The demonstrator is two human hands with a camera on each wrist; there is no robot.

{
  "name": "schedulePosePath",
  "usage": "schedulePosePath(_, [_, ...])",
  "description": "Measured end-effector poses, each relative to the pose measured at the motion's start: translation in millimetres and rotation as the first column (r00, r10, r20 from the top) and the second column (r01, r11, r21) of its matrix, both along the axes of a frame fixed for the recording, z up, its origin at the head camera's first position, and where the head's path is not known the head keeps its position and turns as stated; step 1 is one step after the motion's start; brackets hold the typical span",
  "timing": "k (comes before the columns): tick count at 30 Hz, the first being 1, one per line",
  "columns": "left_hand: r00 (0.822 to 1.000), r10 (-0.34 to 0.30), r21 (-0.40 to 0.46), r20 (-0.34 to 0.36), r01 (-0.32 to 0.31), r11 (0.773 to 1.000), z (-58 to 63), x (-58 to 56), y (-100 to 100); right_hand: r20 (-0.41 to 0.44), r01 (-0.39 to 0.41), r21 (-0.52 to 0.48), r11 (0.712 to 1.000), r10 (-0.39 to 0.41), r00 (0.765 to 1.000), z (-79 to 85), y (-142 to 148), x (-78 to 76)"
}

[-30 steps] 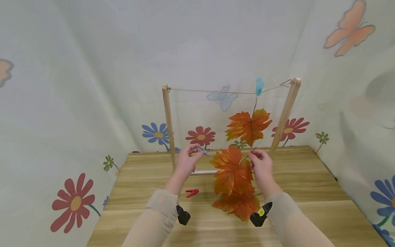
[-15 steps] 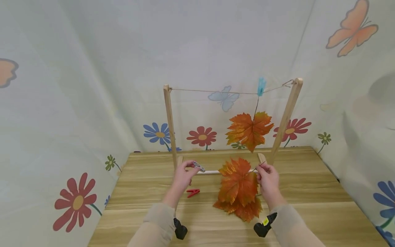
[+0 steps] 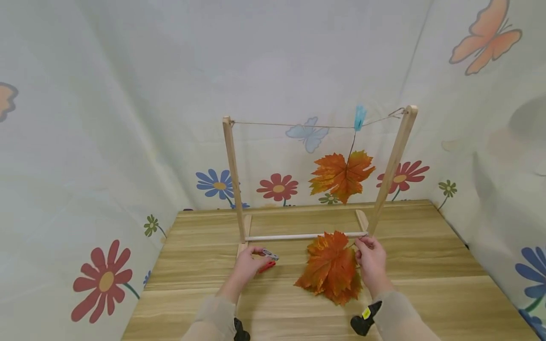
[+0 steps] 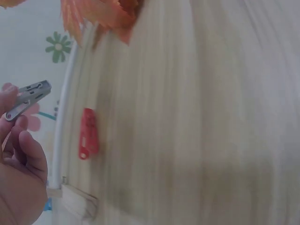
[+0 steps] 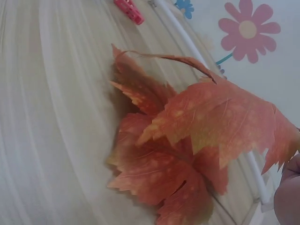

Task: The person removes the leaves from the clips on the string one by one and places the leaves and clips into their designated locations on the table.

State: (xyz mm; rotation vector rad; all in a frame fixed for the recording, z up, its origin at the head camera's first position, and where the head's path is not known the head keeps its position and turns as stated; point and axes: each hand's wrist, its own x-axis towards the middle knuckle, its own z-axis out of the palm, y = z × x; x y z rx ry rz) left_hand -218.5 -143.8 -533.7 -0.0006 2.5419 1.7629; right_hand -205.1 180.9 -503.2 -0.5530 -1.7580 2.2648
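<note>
Both hands sinking toward the desk, clothespin and leaf going down with them

I'm watching the left hand point(image 3: 249, 265) coming down and nearer over the desk point(image 3: 192, 267), still gripping the grey clothespin point(image 3: 270, 255) between thumb and fingers. The right hand point(image 3: 372, 258) is lowering too, apparently pinching a stem, and its orange leaf point(image 3: 329, 259) is now covering more of the lower leaf point(image 5: 150, 161). I'm judging that the work is shifting toward the desktop, away from the string point(image 3: 273, 125), where only the hanging leaf point(image 3: 343, 176) is dangling below the blue clothespin point(image 3: 360, 118).

The held orange leaf is sitting just left of the right hand, slightly right of midway between the desk's side edges; I'm not able to tell whether it is resting on the lower one. The red clothespin point(image 4: 88, 135) is lying nearer the desk's left edge, close by the left fingertips from overhead, but showing apart from them at the wrist.
</note>
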Motion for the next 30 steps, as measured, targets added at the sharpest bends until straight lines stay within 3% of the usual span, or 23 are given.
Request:
schedulePosePath(5, [0.999, -0.020, -0.069, -0.043, 0.017, 0.997, -15.2, 6.3, -7, 0.033, -0.008, 0.027, 1.000, 0.007, 0.999, -8.0, 3, 0.8])
schedulePosePath(11, [0.998, -0.051, -0.056, -0.028, 0.049, 0.997, -32.0, 12.4, -15, 0.049, -0.004, 0.025, 1.000, 0.003, 0.999, -15.2, 4, -0.1])
schedulePosePath(17, [0.999, -0.037, -0.093, -0.039, 0.033, 0.995, -46.6, 18.4, -21, 0.056, -0.016, 0.026, 1.000, 0.015, 0.998, -19.6, 3, 3.0])
schedulePosePath(22, [1.000, 0.011, -0.112, -0.010, -0.012, 0.994, -58.0, 24.4, -27, 0.060, -0.007, 0.012, 1.000, 0.006, 0.998, -24.2, 2, 4.0])
schedulePosePath(26, [0.999, 0.034, -0.189, -0.028, -0.039, 0.981, -63.3, 28.6, -27, 0.052, -0.003, 0.000, 1.000, 0.003, 0.999, -28.6, 3, 4.8])
schedulePosePath(30, [0.997, 0.046, -0.308, -0.055, -0.060, 0.949, -64.3, 31.6, -23, 0.068, -0.010, 0.021, 1.000, 0.009, 0.998, -32.9, 4, 7.1])
